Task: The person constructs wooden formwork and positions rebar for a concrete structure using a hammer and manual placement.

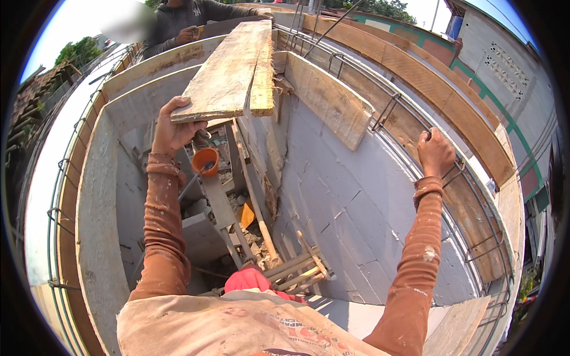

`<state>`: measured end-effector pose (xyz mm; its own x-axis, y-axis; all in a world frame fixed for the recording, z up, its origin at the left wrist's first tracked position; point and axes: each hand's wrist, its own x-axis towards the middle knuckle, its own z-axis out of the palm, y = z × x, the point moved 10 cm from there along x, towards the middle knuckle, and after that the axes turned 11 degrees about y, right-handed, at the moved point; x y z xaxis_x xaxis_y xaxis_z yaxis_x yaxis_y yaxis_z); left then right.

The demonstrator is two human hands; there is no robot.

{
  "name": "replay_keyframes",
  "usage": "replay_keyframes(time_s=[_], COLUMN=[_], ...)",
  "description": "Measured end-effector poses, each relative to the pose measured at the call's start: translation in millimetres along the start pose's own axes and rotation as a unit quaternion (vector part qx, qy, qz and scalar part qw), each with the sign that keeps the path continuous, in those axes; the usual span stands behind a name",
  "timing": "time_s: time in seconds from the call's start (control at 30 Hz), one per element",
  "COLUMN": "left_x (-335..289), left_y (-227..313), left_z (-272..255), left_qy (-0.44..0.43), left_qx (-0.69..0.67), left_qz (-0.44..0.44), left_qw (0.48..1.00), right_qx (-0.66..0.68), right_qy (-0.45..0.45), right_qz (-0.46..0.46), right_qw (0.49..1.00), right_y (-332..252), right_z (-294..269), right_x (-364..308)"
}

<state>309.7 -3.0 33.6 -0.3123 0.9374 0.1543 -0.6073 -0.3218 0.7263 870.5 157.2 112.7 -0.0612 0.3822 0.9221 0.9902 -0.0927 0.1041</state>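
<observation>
L hand point(172, 127) grasps the near L corner of the split plank point(219, 74), thumb on top, fingers under; plank slopes away from you across the form tops, far end by a co-worker's hand point(263, 12); can't tell if that hand takes any wt; R hand point(436, 151) clenched on the rebar point(396, 95) along the R wall top, well apart from plank.

Risks: long crack runs up from plank's near end, R edge ragged; twist or load there could tear the R strip off, likely dropping it inside the block wall point(356, 202); your grip is on L corner only, so plank may roll R if far end shifts; splinters poss. if fingers slide along the edge; orange bucket point(205, 161) sits below L hand, rubble point(199, 207) lower down, so a slip could hit both; bamboo poles point(303, 274) near your body, footing not visible, can't judge; if R grip slips, you'd prob. lose balance w/ L hand loaded.
</observation>
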Motion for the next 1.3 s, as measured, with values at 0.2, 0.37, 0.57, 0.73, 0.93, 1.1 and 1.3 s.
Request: replay_keyframes(time_s=[0.2,0.37,0.57,0.73,0.93,1.1,1.3], left_x=[-2.9,-8.0,10.8,34.6,37.0,43.7,48.0], left_y=[-45.1,-108.5,-175.8,-222.7,-218.7,-212.8,-213.9], left_z=[-14.6,-58.8,-106.9,-116.6,-97.1,-81.9,-84.7], left_qy=[-0.026,0.058,0.083,0.119,0.136,0.096,0.088], left_qx=[0.002,0.046,0.162,0.209,0.192,0.163,0.183], left_qz=[-0.04,-0.049,-0.085,-0.09,-0.108,-0.118,-0.076], left_qw=[0.999,0.996,0.98,0.967,0.966,0.975,0.976], right_qx=[0.014,0.015,-0.002,-0.002,0.005,0.009,-0.014], right_qy=[0.005,0.009,-0.016,-0.003,0.002,0.005,-0.008], right_qz=[-0.001,-0.011,-0.004,-0.009,-0.002,0.003,0.012], right_qw=[1.0,1.0,1.0,1.0,1.0,1.0,1.0], right_y=[-1.9,-3.5,-3.8,-3.3,-1.8,-3.6,-3.5], right_z=[2.5,2.6,4.6,3.9,5.8,2.3,3.4], right_x=[4.9,5.4,5.1,5.5,5.8,5.7,5.7])
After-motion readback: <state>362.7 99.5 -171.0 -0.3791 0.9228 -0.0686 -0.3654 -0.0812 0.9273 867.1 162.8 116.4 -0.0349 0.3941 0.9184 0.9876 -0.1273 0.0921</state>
